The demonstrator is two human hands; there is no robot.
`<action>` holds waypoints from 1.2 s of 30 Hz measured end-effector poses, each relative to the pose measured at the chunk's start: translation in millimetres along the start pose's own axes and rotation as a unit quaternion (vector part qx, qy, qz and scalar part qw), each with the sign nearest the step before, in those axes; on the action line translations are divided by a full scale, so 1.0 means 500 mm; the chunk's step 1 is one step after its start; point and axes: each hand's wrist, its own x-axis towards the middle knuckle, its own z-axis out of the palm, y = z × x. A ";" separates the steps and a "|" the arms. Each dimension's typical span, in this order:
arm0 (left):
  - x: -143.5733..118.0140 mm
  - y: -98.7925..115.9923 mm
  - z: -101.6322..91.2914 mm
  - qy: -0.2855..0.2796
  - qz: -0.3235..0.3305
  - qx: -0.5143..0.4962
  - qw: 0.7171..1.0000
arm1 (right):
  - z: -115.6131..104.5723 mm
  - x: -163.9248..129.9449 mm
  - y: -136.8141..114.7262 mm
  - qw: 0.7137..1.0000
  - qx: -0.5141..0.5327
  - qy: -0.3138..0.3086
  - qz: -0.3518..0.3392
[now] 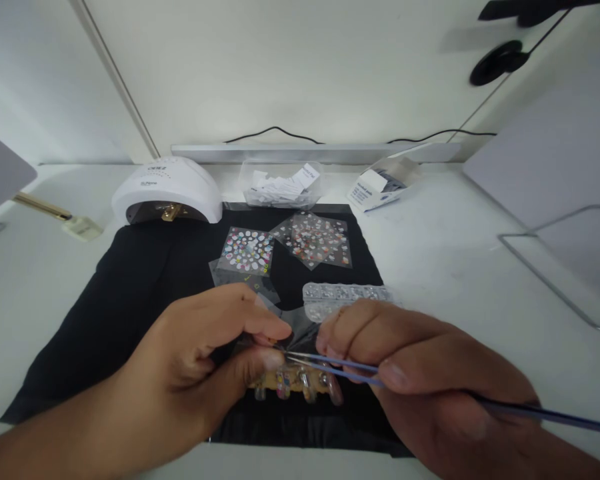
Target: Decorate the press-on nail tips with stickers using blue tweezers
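A black mat (130,293) is spread on the table. At 6 o'clock on it, a clear sticker sheet (295,327) is pinched by the left hand (205,360); blue tweezers (340,367) are gripped tightly by the right hand (420,380), their tips touching the sheet.

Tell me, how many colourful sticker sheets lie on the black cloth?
2 in plain view: sticker sheet one at the cloth's middle, sticker sheet two just right of it. More clear sheets near the hands may carry stickers; hard to tell.
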 end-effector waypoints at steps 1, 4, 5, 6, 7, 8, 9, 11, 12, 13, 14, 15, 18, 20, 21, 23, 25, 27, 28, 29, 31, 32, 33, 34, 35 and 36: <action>0.000 0.000 0.000 0.000 -0.001 0.000 1.000 | 0.000 0.000 0.000 1.000 0.003 -0.003 0.004; -0.002 0.000 0.001 -0.002 -0.005 -0.007 1.000 | -0.001 0.001 0.000 1.000 0.018 -0.015 0.007; -0.002 0.000 0.002 -0.003 -0.007 -0.011 1.000 | -0.001 0.000 0.001 1.000 0.017 -0.015 0.006; -0.002 0.000 0.002 -0.003 -0.008 -0.014 1.000 | -0.002 0.000 0.002 1.000 0.015 -0.013 0.003; -0.001 0.000 0.002 -0.004 -0.009 -0.016 1.000 | -0.003 -0.001 0.003 1.000 0.012 -0.015 0.000; 0.000 0.000 0.002 -0.005 -0.009 -0.017 1.000 | -0.003 -0.002 0.004 1.000 0.010 -0.015 0.000; 0.000 0.000 0.002 -0.005 -0.008 -0.015 1.000 | -0.004 -0.003 0.004 1.000 0.010 -0.015 0.000; 0.001 0.001 0.002 -0.007 -0.006 -0.012 1.000 | -0.006 -0.003 0.005 1.000 0.007 -0.022 -0.001; 0.000 0.002 0.002 -0.007 -0.007 -0.010 1.000 | -0.006 -0.003 0.004 1.000 0.004 -0.025 0.000; 0.000 0.002 0.002 -0.008 -0.007 -0.011 1.000 | -0.005 -0.002 0.003 1.000 0.001 -0.027 0.002; -0.001 0.003 0.001 -0.008 -0.007 -0.012 1.000 | -0.005 0.000 0.002 1.000 0.001 -0.028 0.001; -0.001 0.003 0.001 -0.008 -0.007 -0.014 1.000 | -0.004 0.001 0.001 1.000 0.004 -0.029 0.001; 0.000 0.004 0.000 -0.001 -0.007 -0.016 1.000 | 0.000 0.005 0.000 1.000 0.018 -0.021 0.007; 0.001 0.003 0.000 0.005 -0.015 -0.020 1.000 | 0.002 0.005 0.000 1.000 0.018 -0.018 0.010; 0.002 0.003 0.000 0.009 -0.022 -0.025 0.999 | 0.002 0.005 0.000 1.000 0.018 -0.016 0.011; 0.001 0.001 0.001 0.013 -0.041 -0.041 0.998 | 0.005 0.006 0.003 1.000 0.026 -0.009 0.010; -0.001 0.000 0.002 0.021 -0.070 -0.068 0.995 | 0.008 0.008 0.006 0.999 0.037 0.006 0.010; -0.003 -0.001 0.005 0.030 -0.108 -0.111 0.987 | 0.011 0.011 0.010 0.998 0.050 0.018 0.013; -0.003 -0.001 0.006 0.033 -0.126 -0.137 0.982 | 0.012 0.012 0.012 0.998 0.056 0.022 0.015; -0.004 -0.002 0.007 0.037 -0.141 -0.162 0.976 | 0.013 0.014 0.013 0.998 0.063 0.026 0.016; -0.003 -0.002 0.008 0.043 -0.158 -0.202 0.966 | 0.014 0.016 0.016 0.996 0.079 0.031 0.024; -0.002 -0.002 0.008 0.043 -0.158 -0.214 0.963 | 0.013 0.016 0.016 0.995 0.087 0.033 0.029; -0.001 -0.003 0.008 0.042 -0.155 -0.222 0.962 | 0.013 0.017 0.016 0.994 0.094 0.034 0.038; 0.000 -0.003 0.007 0.042 -0.151 -0.226 0.961 | 0.012 0.017 0.016 0.993 0.102 0.034 0.050; 0.002 -0.003 0.006 0.041 -0.148 -0.224 0.962 | 0.011 0.017 0.015 0.991 0.110 0.033 0.063; 0.004 -0.004 0.005 0.040 -0.146 -0.216 0.964 | 0.011 0.017 0.013 0.990 0.117 0.036 0.073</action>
